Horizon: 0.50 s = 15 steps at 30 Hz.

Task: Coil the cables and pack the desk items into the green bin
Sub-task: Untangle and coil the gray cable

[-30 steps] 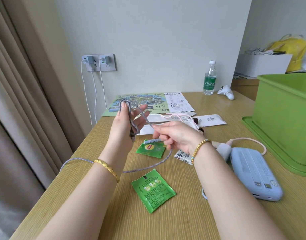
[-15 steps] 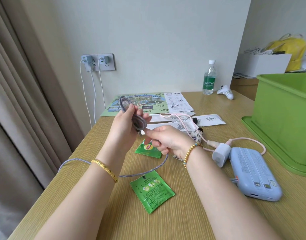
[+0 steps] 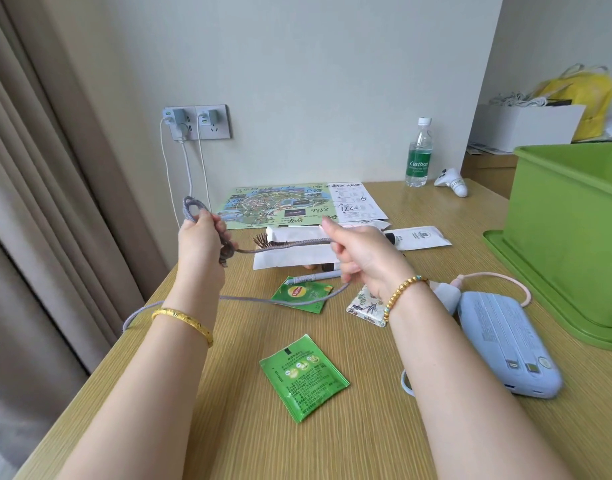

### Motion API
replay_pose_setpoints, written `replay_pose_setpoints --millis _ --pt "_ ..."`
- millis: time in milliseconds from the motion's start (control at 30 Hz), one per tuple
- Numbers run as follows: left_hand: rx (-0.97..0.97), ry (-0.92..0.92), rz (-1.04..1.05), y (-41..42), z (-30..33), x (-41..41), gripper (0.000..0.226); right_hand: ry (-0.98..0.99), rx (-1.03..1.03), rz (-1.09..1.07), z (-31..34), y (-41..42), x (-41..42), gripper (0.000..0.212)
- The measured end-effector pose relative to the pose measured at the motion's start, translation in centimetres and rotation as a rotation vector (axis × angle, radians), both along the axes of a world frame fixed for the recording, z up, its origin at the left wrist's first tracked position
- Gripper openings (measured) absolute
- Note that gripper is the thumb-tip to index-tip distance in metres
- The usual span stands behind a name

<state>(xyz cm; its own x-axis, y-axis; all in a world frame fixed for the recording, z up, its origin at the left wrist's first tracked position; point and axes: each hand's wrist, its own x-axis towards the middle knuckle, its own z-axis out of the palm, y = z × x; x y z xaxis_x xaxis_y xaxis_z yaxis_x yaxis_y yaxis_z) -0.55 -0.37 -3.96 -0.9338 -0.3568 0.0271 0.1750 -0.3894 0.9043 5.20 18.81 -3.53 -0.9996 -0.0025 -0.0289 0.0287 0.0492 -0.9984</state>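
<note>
Big wooden tabletop (image 3: 366, 441) takes up most of the shot, and the green bin (image 3: 571, 233) sits on its lid at the far right edge, well apart from both hands. Next to it is a light blue power bank (image 3: 505, 344) with a pinkish cable looping off its top end, lying just right of the right forearm. Further back there's a colourful map sheet (image 3: 280, 204) flat against the wall side, plus a water bottle (image 3: 418, 154) standing upright near the back corner. The grey cable (image 3: 283, 244) is the thing being worked on: the left hand (image 3: 200, 244) has its fingers curled round a small bundle of loops held up above the tabletop, and a stretch runs across to the right hand (image 3: 360, 258), which pinches it between thumb and fingers; the rest drops down, trails across the tabletop under the left wrist and goes off the left edge. Two green tea sachets (image 3: 303, 377) lie flat, one near, one under the cable.
</note>
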Motion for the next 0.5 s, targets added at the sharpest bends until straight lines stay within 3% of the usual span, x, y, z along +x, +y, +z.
replay_pose_setpoints --millis 100,167,267,333,367,500 --pt "-0.186 -0.118 -0.142 0.4 -0.2 0.1 0.032 0.119 -0.205 0.084 0.3 0.3 0.0 0.042" --pt "-0.431 -0.156 -0.342 1.0 -0.4 0.7 0.036 0.191 -0.304 0.227 0.5 0.4 0.1 0.036" --pt "-0.764 -0.12 -0.61 1.7 -0.4 2.2 0.063 0.264 -0.375 0.407 0.5 0.5 0.3 0.022" --pt "-0.82 -0.029 -0.731 2.0 -0.3 2.8 0.083 0.27 -0.431 0.433 0.4 0.7 0.2 0.02" --pt "-0.802 0.021 -0.794 2.1 -0.2 3.0 0.082 0.262 -0.445 0.428 0.4 0.8 0.1 0.021" --pt "-0.845 0.133 -0.969 2.1 -0.1 3.8 0.021 0.24 -0.394 0.41 0.2 0.6 0.0 0.023"
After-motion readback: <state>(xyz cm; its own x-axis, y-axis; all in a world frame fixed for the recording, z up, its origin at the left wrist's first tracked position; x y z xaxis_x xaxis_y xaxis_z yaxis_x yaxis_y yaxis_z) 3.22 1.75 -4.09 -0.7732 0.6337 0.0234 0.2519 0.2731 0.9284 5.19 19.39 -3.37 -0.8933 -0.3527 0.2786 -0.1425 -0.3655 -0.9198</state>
